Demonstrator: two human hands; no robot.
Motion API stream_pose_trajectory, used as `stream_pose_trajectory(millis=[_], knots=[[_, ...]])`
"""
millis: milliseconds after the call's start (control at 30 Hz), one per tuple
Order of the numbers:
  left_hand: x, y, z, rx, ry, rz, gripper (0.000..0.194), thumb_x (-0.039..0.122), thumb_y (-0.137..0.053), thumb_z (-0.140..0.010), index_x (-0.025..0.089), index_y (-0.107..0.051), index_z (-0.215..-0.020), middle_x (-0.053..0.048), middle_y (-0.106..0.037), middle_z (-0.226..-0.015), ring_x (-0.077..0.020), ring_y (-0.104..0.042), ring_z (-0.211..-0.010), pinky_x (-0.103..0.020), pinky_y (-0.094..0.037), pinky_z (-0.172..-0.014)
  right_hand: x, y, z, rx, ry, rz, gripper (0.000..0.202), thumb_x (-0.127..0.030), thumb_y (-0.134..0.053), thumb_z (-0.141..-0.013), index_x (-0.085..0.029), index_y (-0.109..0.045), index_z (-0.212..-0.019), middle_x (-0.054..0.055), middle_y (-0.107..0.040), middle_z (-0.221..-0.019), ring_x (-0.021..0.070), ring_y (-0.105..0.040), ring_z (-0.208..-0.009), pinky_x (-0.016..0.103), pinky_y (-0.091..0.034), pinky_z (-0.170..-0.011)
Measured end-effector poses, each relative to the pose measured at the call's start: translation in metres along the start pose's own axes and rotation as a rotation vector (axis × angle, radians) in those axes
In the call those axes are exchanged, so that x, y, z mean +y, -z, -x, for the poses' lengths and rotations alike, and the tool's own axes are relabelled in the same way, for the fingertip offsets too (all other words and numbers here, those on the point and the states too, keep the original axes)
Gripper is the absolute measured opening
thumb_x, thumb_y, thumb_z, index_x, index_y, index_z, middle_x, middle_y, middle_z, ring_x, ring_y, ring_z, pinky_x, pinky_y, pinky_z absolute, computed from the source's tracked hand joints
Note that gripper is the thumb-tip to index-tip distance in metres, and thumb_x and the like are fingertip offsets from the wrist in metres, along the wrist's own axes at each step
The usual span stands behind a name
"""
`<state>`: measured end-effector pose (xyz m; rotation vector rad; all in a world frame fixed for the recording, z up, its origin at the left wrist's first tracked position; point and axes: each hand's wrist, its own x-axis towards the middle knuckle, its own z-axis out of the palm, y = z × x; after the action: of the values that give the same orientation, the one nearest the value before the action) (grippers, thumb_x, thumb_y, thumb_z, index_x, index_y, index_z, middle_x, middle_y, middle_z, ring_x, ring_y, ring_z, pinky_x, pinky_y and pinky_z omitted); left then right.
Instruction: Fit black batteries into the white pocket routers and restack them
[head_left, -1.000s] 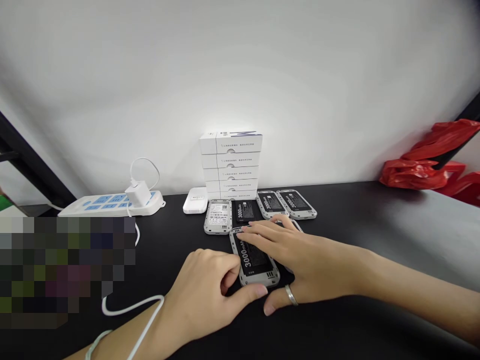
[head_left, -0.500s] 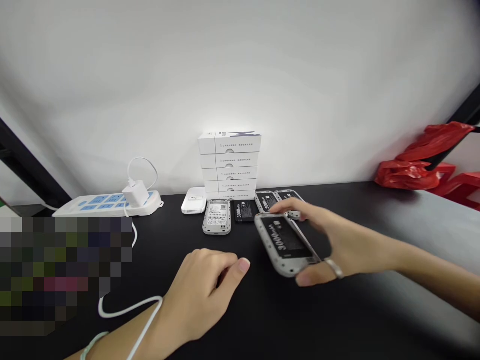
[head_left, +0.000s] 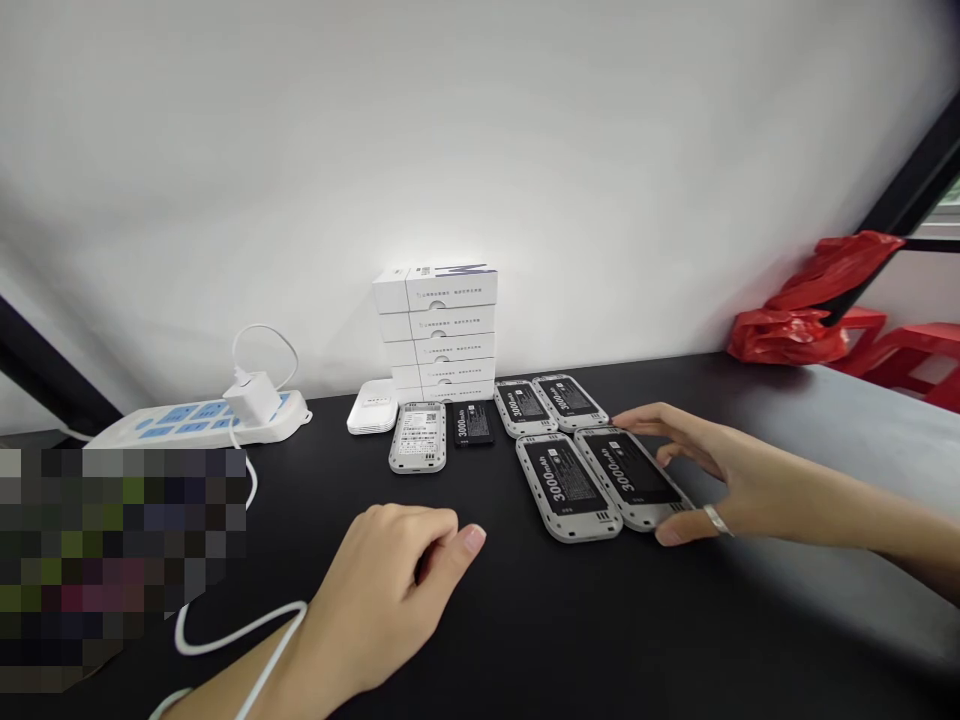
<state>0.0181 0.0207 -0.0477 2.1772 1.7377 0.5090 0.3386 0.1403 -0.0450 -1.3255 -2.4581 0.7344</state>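
Four pale grey device shells with black batteries lie in two rows on the black table [head_left: 480,610]. My right hand [head_left: 697,480] is at the front right shell [head_left: 634,475], thumb at its near corner and fingers at its far end, with the shell between them. The front left shell [head_left: 570,488] touches it. Behind them are two more, a left one [head_left: 525,408] and a right one [head_left: 571,402]. My left hand [head_left: 401,580] rests loosely curled on the table, nothing visible in it. A shell without a battery [head_left: 418,438] lies beside a loose black battery [head_left: 472,424].
White boxes [head_left: 442,330] are stacked against the wall, with white covers [head_left: 373,408] to their left. A power strip [head_left: 195,425] with a white plug [head_left: 253,398] lies at the left. A white cable crosses my left wrist. Red bags [head_left: 795,335] are at the right.
My right hand has lowered the shell it held tilted onto the table, at the right of the front row. My left hand stays curled. The view has shifted slightly to the right.
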Motion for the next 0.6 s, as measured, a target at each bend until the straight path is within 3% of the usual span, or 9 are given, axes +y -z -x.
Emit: stream_pose_trajectory(millis=[133,233,333,433,600], knots=[[0.001,0.000,-0.001,0.005,-0.002,-0.004,0.053,0.050,-0.026,-0.095,0.013,-0.029,-0.057,0.003,-0.034,-0.050,-0.0080,-0.027,-0.046,-0.027,-0.020,-0.049,-0.007,-0.002,0.003,-0.009,-0.052,-0.024,0.086,-0.052,-0.075,-0.060,-0.031,-0.033,-0.131,0.005,-0.040,-0.138,0.0308,-0.049,-0.117,0.041,-0.050,-0.092],[0.000,-0.001,-0.001,0.010,0.001,-0.029,0.051,0.047,-0.028,-0.095,0.013,-0.030,-0.057,0.003,-0.034,-0.050,-0.0082,-0.027,-0.046,-0.027,-0.020,-0.049,-0.017,0.002,0.000,0.074,-0.052,0.056,0.089,-0.056,-0.073,-0.060,-0.032,-0.031,-0.134,0.006,-0.042,-0.137,0.0334,-0.050,-0.113,0.042,-0.053,-0.084],[-0.001,-0.002,-0.002,-0.013,-0.006,-0.084,0.046,0.042,-0.034,-0.092,0.013,-0.030,-0.057,0.003,-0.034,-0.049,-0.0086,-0.025,-0.046,-0.026,-0.020,-0.049,-0.038,0.004,-0.012,0.177,-0.004,0.095,0.070,-0.060,-0.063,-0.070,-0.029,-0.040,-0.128,0.007,-0.047,-0.132,0.0323,-0.053,-0.108,0.041,-0.052,-0.076],[-0.001,-0.002,-0.002,-0.048,-0.030,-0.117,0.043,0.038,-0.036,-0.091,0.013,-0.032,-0.056,0.003,-0.035,-0.049,-0.0083,-0.026,-0.045,-0.026,-0.020,-0.048,-0.066,-0.004,-0.034,0.091,0.163,0.094,0.059,-0.061,-0.055,-0.077,-0.026,-0.045,-0.123,0.007,-0.049,-0.129,0.0281,-0.050,-0.111,0.041,-0.045,-0.090],[0.000,0.000,-0.002,-0.051,-0.054,-0.111,0.041,0.035,-0.037,-0.091,0.013,-0.033,-0.056,0.004,-0.037,-0.049,-0.0077,-0.027,-0.045,-0.026,-0.020,-0.049,-0.113,-0.027,-0.078,-0.165,0.426,0.139,0.082,-0.068,-0.054,-0.073,-0.023,-0.030,-0.138,0.009,-0.035,-0.139,0.0295,-0.034,-0.125,0.044,-0.037,-0.099]])
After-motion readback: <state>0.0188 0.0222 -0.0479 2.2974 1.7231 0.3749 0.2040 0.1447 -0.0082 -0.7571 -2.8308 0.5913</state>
